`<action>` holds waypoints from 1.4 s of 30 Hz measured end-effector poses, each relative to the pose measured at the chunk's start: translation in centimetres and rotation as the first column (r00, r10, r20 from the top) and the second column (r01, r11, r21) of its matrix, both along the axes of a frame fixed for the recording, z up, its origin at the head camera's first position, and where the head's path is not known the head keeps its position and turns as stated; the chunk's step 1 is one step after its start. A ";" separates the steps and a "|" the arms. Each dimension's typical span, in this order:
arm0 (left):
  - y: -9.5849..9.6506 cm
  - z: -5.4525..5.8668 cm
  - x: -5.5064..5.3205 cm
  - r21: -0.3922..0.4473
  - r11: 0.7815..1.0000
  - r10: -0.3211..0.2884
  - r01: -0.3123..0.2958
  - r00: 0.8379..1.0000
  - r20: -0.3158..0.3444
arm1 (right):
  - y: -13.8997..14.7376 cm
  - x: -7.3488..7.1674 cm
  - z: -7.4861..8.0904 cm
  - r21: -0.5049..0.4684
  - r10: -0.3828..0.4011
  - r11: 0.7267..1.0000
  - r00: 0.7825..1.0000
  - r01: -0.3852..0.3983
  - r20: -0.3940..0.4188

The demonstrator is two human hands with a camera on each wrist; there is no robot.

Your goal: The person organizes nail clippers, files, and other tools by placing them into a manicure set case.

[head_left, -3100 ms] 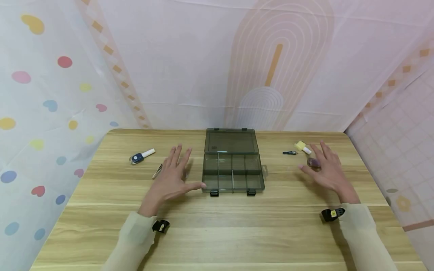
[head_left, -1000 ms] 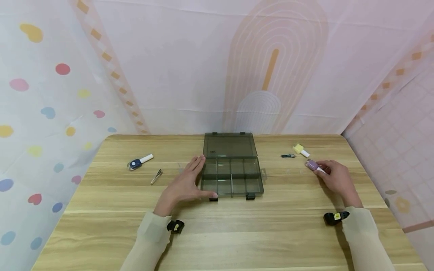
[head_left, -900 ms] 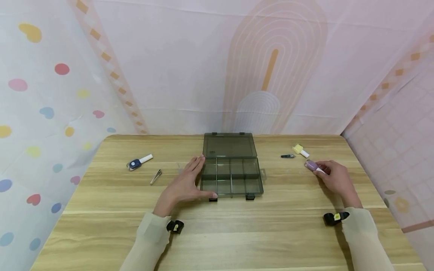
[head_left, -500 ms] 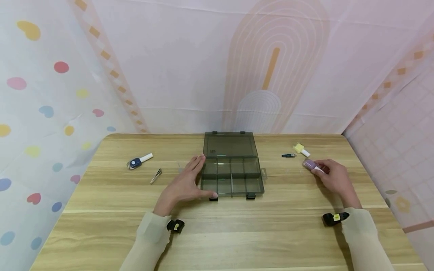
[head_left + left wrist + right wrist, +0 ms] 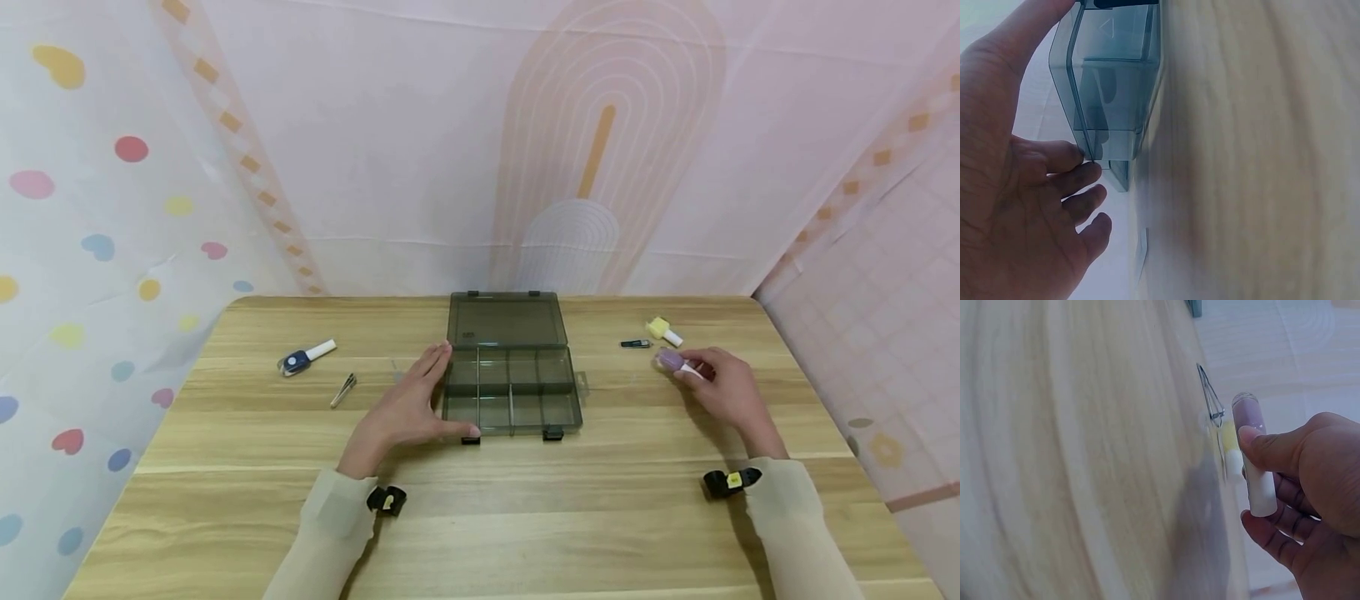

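Note:
A dark see-through compartment box (image 5: 525,408) stands with its lid raised in the middle of the table. My left hand (image 5: 405,408) spans its left side, thumb at the front edge and fingertips at the rear left; the left wrist view shows bent fingers touching the box wall (image 5: 1110,94). To the right, my right hand (image 5: 726,385) pinches a purple nail polish bottle (image 5: 1249,414) by its white cap (image 5: 1261,494), held above the table. Beyond it lie a yellow nail polish bottle (image 5: 659,328) and a small dark nail clipper (image 5: 636,343).
Left of the box lie a dark blue nail polish bottle (image 5: 297,362) with a white cap and a silver nail clipper (image 5: 343,390). A small clear piece (image 5: 397,372) lies behind the left fingers. A patterned cloth (image 5: 390,150) hangs behind the wooden table (image 5: 510,533).
The left hand has come to the box's left side. The right hand has taken hold of the purple nail polish bottle, lifted it and moved it slightly left.

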State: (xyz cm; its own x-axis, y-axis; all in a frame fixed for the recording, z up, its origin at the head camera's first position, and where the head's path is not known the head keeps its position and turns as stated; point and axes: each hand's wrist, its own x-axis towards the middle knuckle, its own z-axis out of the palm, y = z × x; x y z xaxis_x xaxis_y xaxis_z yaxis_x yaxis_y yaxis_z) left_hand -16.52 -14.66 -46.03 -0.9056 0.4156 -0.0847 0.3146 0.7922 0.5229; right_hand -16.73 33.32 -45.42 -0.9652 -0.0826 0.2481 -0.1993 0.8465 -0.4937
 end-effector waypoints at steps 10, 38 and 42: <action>-0.3 -0.1 -0.1 -0.009 1.000 0.017 -0.017 1.000 0.002 | -1.1 -0.2 0.5 0.005 0.036 0.999 0.999 -0.036 0.013; 0.0 0.2 -0.2 -0.003 1.000 0.013 -0.013 1.000 -0.001 | -5.4 -0.8 1.7 -0.016 0.166 0.986 0.983 -0.168 -0.082; 0.0 0.2 -0.1 -0.001 1.000 0.008 -0.008 1.000 -0.006 | -6.1 -0.9 1.9 -0.016 0.183 0.983 0.979 -0.185 -0.095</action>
